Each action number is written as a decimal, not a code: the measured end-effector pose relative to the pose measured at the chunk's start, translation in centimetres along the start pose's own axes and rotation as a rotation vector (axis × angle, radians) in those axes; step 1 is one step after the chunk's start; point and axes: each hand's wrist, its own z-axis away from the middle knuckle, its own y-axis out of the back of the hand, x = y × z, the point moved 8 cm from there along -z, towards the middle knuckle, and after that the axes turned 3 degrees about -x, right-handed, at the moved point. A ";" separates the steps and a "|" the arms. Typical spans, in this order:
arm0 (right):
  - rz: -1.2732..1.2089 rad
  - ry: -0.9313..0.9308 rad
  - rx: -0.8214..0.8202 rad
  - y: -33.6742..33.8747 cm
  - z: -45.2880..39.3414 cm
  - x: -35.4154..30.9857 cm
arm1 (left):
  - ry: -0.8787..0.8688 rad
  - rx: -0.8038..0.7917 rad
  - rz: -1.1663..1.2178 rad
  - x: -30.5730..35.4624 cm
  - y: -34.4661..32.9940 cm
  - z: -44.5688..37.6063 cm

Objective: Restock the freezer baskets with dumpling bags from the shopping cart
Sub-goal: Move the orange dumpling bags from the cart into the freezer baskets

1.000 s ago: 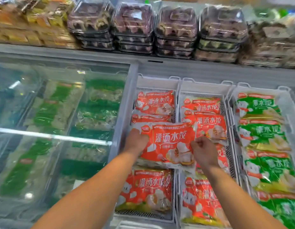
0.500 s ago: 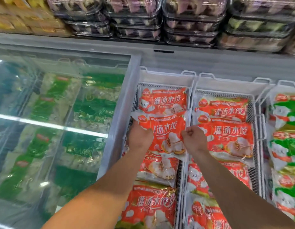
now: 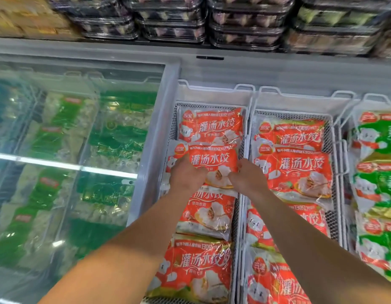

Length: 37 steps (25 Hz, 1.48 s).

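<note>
While flanked by bags (image 3: pixel 293 170), wire basket (image 3: pixel 214 93).

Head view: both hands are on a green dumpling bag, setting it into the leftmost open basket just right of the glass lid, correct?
Not quite. The head view shows a red dumpling bag, not a green one. The left hand and right hand hold it over the leftmost open basket, just right of the glass lid.

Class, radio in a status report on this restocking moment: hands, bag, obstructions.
Left hand and right hand both gripping red dumpling bag. Bag lying in left wire basket, overlapping bags beneath. Nothing blocking.
</note>
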 end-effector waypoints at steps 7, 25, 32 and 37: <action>0.051 0.084 0.053 1.7 9.3 -0.5 | -0.204 -0.082 -0.022 1.6 2.2 7.9; -0.376 -0.283 0.668 -7.6 48.6 20.6 | -0.774 -0.479 -0.166 -2.4 -9.3 37.8; -0.610 -0.593 0.760 -13.6 63.1 38.2 | -0.872 -0.734 -0.325 -3.7 -25.7 51.7; -0.780 -0.693 0.799 -17.0 69.7 49.9 | -0.924 -0.800 -0.496 -4.2 -37.0 60.3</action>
